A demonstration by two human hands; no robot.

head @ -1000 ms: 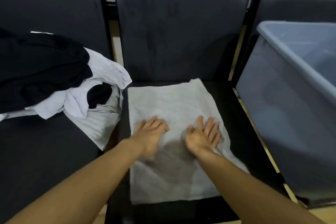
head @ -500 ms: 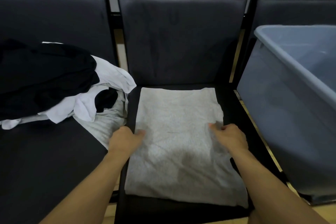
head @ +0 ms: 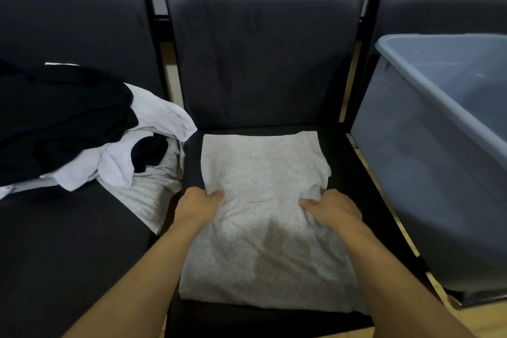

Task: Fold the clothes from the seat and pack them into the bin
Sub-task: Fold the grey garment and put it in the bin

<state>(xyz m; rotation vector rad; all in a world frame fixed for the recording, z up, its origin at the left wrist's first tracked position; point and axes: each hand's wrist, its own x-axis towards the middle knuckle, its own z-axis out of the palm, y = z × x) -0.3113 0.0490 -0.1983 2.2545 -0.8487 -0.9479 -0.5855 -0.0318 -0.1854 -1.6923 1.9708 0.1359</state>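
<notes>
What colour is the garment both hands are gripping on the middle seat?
Light heathered grey garment, best seen in the head view.

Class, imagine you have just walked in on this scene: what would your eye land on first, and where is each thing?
First, the pale grey garment spread on the middle seat, with the left hand and right hand gripping its two sides. Next, the heap of black and white clothes on the seat to the left. Then the big grey bin standing at the right.
</notes>
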